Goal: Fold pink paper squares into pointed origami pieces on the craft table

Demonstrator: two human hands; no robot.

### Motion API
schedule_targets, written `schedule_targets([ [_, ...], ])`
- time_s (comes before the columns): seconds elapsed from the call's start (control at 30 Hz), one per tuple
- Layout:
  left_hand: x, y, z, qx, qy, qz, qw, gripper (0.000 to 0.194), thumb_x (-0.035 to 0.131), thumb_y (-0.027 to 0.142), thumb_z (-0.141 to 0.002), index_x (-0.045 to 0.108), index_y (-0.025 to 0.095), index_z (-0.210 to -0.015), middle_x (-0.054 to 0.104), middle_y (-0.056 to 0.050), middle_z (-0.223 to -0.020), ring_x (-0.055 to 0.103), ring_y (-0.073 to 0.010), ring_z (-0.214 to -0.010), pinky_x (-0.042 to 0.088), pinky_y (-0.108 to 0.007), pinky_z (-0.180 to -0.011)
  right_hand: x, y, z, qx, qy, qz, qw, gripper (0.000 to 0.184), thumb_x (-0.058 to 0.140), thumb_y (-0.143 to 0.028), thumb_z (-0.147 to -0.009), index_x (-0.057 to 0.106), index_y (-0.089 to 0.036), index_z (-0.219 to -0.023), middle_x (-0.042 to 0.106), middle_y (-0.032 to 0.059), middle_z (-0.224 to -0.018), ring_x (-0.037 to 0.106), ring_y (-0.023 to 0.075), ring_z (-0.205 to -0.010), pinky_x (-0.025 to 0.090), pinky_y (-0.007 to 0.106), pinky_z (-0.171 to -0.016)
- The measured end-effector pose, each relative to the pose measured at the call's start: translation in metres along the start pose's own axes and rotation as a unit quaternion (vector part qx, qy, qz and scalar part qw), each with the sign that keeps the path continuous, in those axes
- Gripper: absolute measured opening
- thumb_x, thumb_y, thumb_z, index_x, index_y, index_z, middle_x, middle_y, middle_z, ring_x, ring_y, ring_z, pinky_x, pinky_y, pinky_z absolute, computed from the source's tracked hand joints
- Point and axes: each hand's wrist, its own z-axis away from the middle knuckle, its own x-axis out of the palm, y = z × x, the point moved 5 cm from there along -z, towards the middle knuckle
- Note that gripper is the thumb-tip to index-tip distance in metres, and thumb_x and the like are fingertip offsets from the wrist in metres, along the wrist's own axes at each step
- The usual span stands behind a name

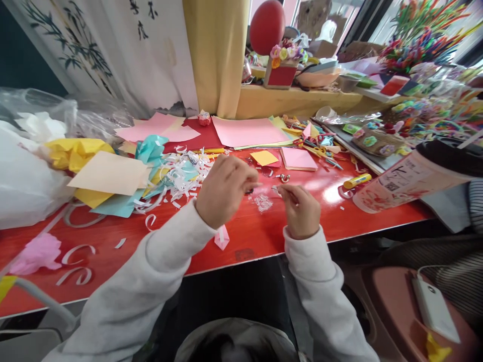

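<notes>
Here you are, two hands up over the red table (264, 236), apart, a narrow gap between their fingertips. Your right hand (301, 210) pinches one small pale scrap (275, 189) at thumb and finger; your left hand (228, 192) has its fingers curled in, and whether they grip anything, I can't tell. Below that gap sits one cluster of clear bits (263, 202), and one folded pink paper piece (222, 237) lies near the front edge, just under your left wrist. Beyond: one orange-yellow square (264, 158), one pink paper stack (299, 159). Your left side is crowded by a heap of white shreds (183, 176); to your right, bare red runs toward one yellow tube (357, 181) and one lidded cup (407, 178).
</notes>
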Motion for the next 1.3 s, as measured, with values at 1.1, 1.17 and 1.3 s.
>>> schedule_targets([
  [1.1, 0.022, -0.049, 0.025, -0.211, -0.359, 0.125, 0.901, 0.026, 0.054, 0.015, -0.07, 0.057, 0.015, -0.096, 0.067, 0.0, -0.072, 0.06, -0.0118, -0.072, 0.041, -0.022, -0.069, 0.058, -0.037, 0.016, 0.171, -0.342, -0.291, 0.877, 0.03, 0.055, -0.043, -0.07, 0.06, -0.013, -0.072, 0.057, 0.0025, -0.062, 0.05, 0.0089, -0.053, 0.042, 0.024, -0.053],
  [1.17, 0.024, -0.049, 0.026, -0.225, -0.36, 0.125, 0.897, 0.022, 0.054, 0.014, -0.07, 0.058, 0.014, -0.092, 0.067, -0.001, -0.073, 0.06, -0.0115, -0.071, 0.041, -0.021, -0.067, 0.058, -0.038, 0.017, 0.177, -0.341, -0.284, 0.878, 0.03, 0.057, -0.042, -0.068, 0.059, -0.013, -0.072, 0.057, 0.0027, -0.063, 0.05, 0.0094, -0.055, 0.042, 0.025, -0.054],
  [1.3, 0.026, -0.046, 0.026, -0.228, -0.367, 0.111, 0.895, 0.015, 0.054, 0.014, -0.069, 0.06, 0.014, -0.083, 0.066, -0.001, -0.072, 0.059, -0.0112, -0.068, 0.041, -0.021, -0.065, 0.062, -0.038, 0.018, 0.178, -0.355, -0.273, 0.876, 0.027, 0.06, -0.039, -0.065, 0.056, -0.013, -0.069, 0.054, 0.0009, -0.06, 0.048, 0.0089, -0.053, 0.041, 0.025, -0.054],
])
